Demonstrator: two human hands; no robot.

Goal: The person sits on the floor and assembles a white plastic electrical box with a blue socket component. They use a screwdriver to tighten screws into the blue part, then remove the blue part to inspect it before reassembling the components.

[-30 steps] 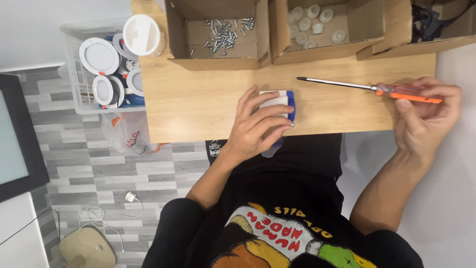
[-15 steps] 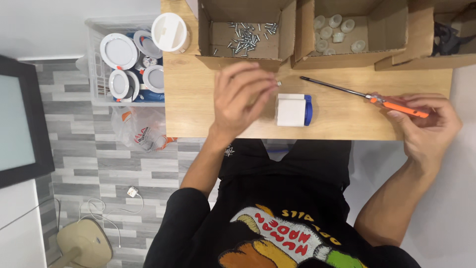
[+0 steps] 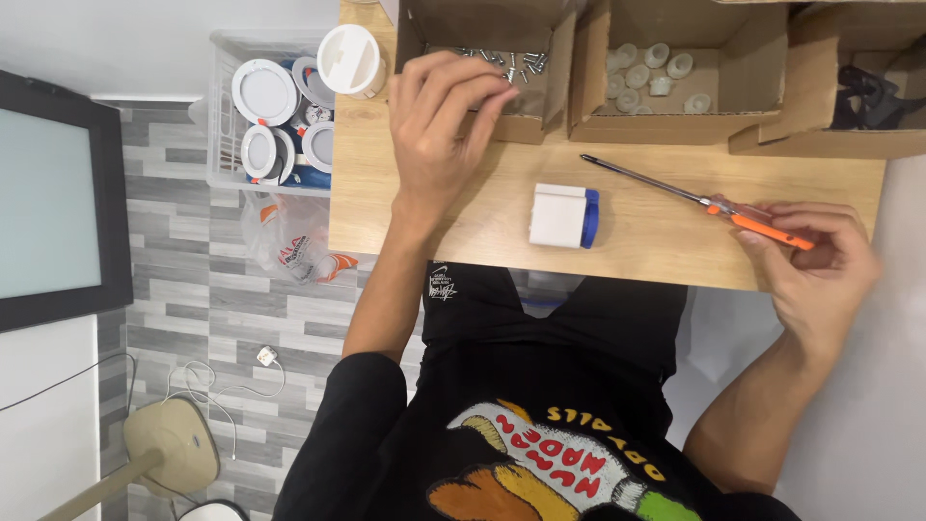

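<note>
Your left hand [image 3: 439, 125] reaches forward, palm down, over the front wall of the open brown cardboard box [image 3: 482, 121] holding small silver metal screws [image 3: 502, 60]. Its fingers curl together at the tips; whether they pinch a screw I cannot tell. Your right hand [image 3: 815, 260] rests at the wooden table's [image 3: 463, 236] near edge, fingers closed around the orange-handled slim screwdriver [image 3: 699, 201], its shaft lying on the table. The small white-and-blue plastic block [image 3: 562, 216] lies between your hands, untouched.

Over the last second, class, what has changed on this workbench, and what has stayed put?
The left hand let go of the white and blue part and reached up to the box of screws. The right hand kept its grip on the orange-handled screwdriver; the part stayed on the wooden bench.
</note>
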